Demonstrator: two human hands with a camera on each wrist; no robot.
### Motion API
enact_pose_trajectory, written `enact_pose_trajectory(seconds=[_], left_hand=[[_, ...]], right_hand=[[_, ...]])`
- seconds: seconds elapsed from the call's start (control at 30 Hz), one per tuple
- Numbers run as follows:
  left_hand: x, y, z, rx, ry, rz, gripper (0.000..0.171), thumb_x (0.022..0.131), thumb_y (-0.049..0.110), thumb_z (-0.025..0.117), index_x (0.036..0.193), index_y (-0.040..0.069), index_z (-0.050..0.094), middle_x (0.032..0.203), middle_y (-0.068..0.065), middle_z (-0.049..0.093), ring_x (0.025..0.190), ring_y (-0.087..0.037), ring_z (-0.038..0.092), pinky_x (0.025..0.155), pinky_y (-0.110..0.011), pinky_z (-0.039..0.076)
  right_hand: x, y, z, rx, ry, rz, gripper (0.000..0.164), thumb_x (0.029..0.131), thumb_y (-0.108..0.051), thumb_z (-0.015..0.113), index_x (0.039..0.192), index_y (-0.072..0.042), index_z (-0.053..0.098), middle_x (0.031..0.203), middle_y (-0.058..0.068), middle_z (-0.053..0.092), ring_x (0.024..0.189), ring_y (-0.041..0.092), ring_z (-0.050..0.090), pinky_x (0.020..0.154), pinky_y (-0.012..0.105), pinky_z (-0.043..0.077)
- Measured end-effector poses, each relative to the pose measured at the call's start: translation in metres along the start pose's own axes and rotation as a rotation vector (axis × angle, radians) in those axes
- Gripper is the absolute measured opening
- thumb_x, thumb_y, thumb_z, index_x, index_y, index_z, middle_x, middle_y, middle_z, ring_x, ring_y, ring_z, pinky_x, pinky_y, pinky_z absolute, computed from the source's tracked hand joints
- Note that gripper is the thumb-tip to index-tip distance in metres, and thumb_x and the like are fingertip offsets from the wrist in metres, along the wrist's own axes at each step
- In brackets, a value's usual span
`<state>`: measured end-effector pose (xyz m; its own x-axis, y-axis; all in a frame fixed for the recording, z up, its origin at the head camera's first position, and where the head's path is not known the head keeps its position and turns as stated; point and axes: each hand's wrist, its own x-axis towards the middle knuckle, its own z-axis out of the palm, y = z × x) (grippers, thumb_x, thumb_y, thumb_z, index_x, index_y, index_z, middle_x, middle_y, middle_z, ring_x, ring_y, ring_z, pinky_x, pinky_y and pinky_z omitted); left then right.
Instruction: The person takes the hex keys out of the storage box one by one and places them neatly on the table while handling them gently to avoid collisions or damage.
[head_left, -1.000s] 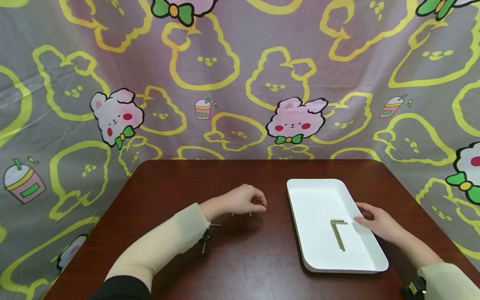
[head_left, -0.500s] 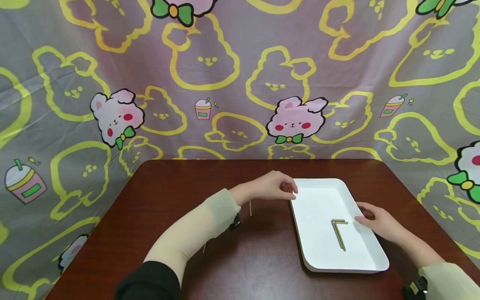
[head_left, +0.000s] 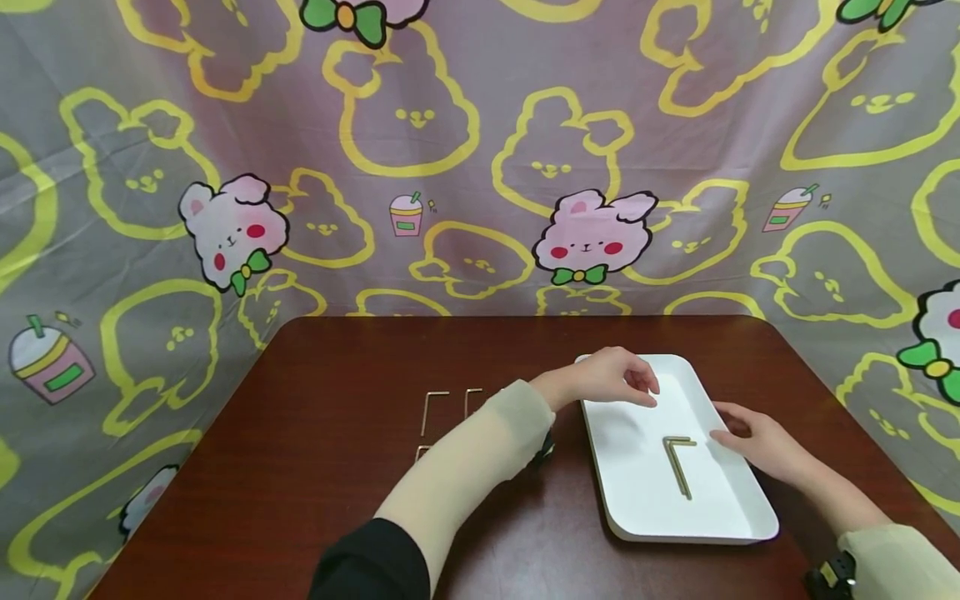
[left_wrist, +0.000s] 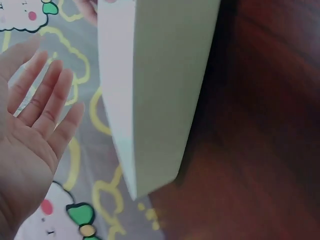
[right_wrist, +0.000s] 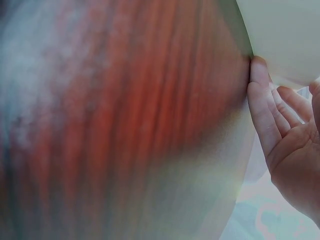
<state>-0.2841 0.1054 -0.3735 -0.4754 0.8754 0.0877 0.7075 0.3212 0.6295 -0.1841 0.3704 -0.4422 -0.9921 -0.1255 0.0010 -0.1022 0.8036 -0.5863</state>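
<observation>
A white rectangular tray (head_left: 637, 492) sits on the right half of the table. Two brass-coloured L-shaped hex keys (head_left: 678, 467) lie nested together on its floor. My left hand (head_left: 611, 375) hangs over the tray's far left part; in the left wrist view its fingers (left_wrist: 52, 95) are spread loosely, with nothing visible between them. At the tray's right wall, my right hand (head_left: 761, 442) holds the rim, thumb over the edge and fingers along the outside. More hex keys (head_left: 425, 412) lie on the table to the left, some partly hidden behind my left forearm.
The dark red-brown wooden table (head_left: 300, 500) has rounded far corners. A grey curtain (head_left: 465, 100) with yellow outlines and cartoon rabbits hangs right behind it and along both sides. My left arm crosses over the table's middle.
My left hand has moved right, from over the table's middle to above the tray. Hex keys it covered now show on the left. The right hand stays at the tray's rim.
</observation>
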Motion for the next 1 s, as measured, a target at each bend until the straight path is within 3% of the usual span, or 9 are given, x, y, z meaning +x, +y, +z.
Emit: enact_pose_trajectory(seconds=[0.33, 0.5, 0.73, 1.0], left_hand=[[0.026, -0.002, 0.034, -0.151, 0.062, -0.149, 0.016, 0.081, 0.015, 0.080, 0.095, 0.009, 0.075, 0.076, 0.010, 0.065, 0.072, 0.000, 0.056, 0.068, -0.011, 0.044], [0.034, -0.006, 0.049, -0.135, 0.036, -0.147, 0.015, 0.080, 0.014, 0.081, 0.094, 0.009, 0.076, 0.075, 0.011, 0.066, 0.071, 0.003, 0.056, 0.067, -0.009, 0.043], [0.032, -0.008, 0.058, -0.135, -0.014, -0.134, 0.017, 0.081, 0.009, 0.079, 0.098, 0.005, 0.075, 0.077, 0.008, 0.067, 0.070, 0.004, 0.055, 0.066, -0.009, 0.042], [0.029, -0.014, 0.069, -0.120, 0.019, -0.195, 0.014, 0.081, 0.011, 0.079, 0.095, 0.007, 0.076, 0.070, 0.010, 0.063, 0.066, 0.003, 0.052, 0.065, -0.009, 0.040]], right_hand=[[0.002, 0.000, -0.003, -0.018, 0.000, -0.005, 0.060, 0.092, -0.019, 0.067, 0.135, 0.014, 0.042, 0.119, 0.036, 0.055, 0.096, 0.040, 0.060, 0.070, 0.042, 0.054], [0.002, -0.001, -0.003, -0.017, 0.000, -0.006, 0.060, 0.092, -0.020, 0.067, 0.135, 0.014, 0.042, 0.122, 0.037, 0.053, 0.100, 0.045, 0.058, 0.073, 0.047, 0.054], [0.002, -0.001, -0.003, -0.012, 0.002, 0.001, 0.059, 0.093, -0.020, 0.067, 0.135, 0.013, 0.043, 0.122, 0.037, 0.053, 0.100, 0.044, 0.059, 0.073, 0.047, 0.054], [0.001, -0.002, -0.001, 0.003, 0.002, -0.004, 0.057, 0.093, -0.018, 0.067, 0.134, 0.013, 0.043, 0.120, 0.036, 0.054, 0.097, 0.041, 0.060, 0.071, 0.043, 0.054]])
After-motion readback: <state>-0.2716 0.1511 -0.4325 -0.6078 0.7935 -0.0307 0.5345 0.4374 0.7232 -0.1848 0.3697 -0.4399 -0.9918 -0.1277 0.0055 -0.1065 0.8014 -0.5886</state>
